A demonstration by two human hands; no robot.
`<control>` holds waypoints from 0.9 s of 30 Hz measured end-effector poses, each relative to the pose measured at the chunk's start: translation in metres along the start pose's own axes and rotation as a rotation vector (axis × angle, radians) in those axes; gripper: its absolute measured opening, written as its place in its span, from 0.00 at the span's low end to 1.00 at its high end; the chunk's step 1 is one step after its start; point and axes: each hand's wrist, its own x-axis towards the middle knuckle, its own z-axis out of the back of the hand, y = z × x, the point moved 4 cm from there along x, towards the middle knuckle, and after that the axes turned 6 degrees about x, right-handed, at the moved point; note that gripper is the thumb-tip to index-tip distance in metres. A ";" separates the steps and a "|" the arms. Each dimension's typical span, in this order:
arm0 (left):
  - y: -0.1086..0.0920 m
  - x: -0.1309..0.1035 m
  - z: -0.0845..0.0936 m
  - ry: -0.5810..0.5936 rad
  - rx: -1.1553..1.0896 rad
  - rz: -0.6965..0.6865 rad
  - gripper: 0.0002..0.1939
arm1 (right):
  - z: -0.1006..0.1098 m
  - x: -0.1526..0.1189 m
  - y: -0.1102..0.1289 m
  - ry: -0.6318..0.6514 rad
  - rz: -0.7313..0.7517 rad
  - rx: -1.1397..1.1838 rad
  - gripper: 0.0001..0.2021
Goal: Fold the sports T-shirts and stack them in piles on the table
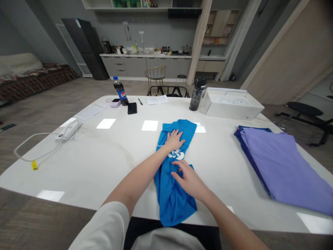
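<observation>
Blue garment (169, 194), beneath both hands (173, 141) (189, 180)

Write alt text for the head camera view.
Bare left hand spread on a blue fabric garment with white print, bare right hand curved over its nearer part, on a glossy white table. A purple cloth lies to the right; a blue-capped cola bottle and a rectangular white box stand beyond.

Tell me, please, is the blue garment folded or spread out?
Folded, loosely: the blue garment lies in a narrow, creased strip, the left hand flat on it.
</observation>
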 end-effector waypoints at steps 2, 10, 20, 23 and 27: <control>0.009 -0.001 0.011 -0.072 -0.136 -0.058 0.29 | 0.012 0.003 -0.011 -0.026 -0.031 -0.001 0.13; 0.101 -0.015 0.054 -0.326 -0.311 0.349 0.30 | 0.054 0.063 -0.062 -0.226 -0.136 -0.159 0.12; 0.113 -0.012 0.034 -0.285 -0.622 0.234 0.15 | 0.032 0.178 -0.045 -0.268 -0.408 -0.247 0.27; 0.101 -0.011 0.037 -0.252 -0.975 0.095 0.16 | 0.026 0.209 -0.043 -0.198 -0.514 -0.048 0.29; 0.087 -0.011 0.038 -0.118 -1.054 -0.053 0.11 | 0.033 0.224 -0.042 -0.222 -0.521 0.118 0.15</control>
